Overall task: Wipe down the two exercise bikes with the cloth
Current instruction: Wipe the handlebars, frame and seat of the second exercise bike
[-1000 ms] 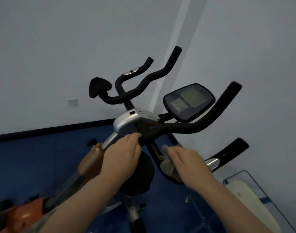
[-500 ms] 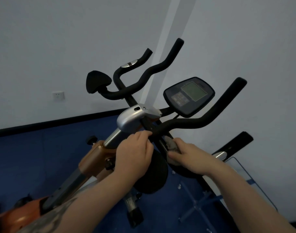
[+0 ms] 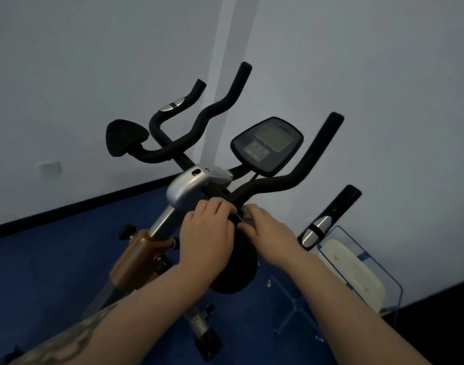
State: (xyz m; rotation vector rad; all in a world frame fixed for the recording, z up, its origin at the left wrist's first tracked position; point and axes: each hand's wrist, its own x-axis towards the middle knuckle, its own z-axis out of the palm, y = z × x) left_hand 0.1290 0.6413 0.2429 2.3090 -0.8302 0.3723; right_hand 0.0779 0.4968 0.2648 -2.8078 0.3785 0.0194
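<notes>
- Head view: the left hand [image 3: 208,234] curls its fingers over the black handlebar [image 3: 283,184] of the near exercise bike [image 3: 188,191], close to where the bar meets the silver stem cover. That looks like a steadying grip, so the bar does not swing under the rubbing.
- The right hand [image 3: 269,229] sits just beside the left one, almost touching, and pinches a small grey cloth [image 3: 248,216] against the same stretch of bar. Only a crumpled corner of the cloth shows between the two hands; the rest is hidden under the fingers.
- Working near the bar's centre makes sense: the two hands can brace each other there, and the wipe can then run outward along the curved grip.
- The console [image 3: 267,144] stands above the hands, tilted toward the rider, untouched at this moment.
- A second set of handlebars [image 3: 199,119] with a black pad [image 3: 125,139] rises behind; it probably belongs to the other bike, though I cannot be sure.
- To the right, a clear stand [image 3: 357,267] sits on the blue floor [image 3: 49,264], well apart from the hands.
- Judged from this, wiping is partway through the first bike.
</notes>
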